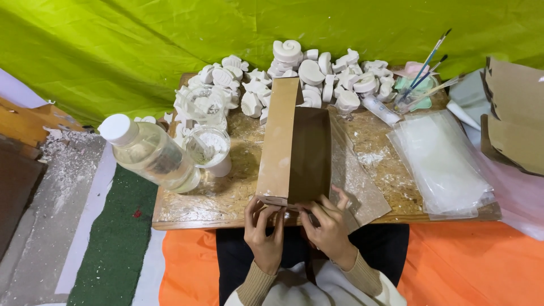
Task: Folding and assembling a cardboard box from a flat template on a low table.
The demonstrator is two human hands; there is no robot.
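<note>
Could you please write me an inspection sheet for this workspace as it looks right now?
Surface: low wooden table, dusted with white powder.
Job's things: long cardboard box, open, lying lengthwise, near end at the table's front edge.
Clutter: white plaster figures heaped at the back; clear bottle with white cap, tilted, front left; cup with white powder; brushes in a dish; stack of clear bags; cardboard sheets at right.
Hands: left hand and right hand both grip the box's near end, fingers on its flaps.
Cables: nothing seen.
Surroundings: green cloth behind, orange cloth below, green mat at left.
</note>
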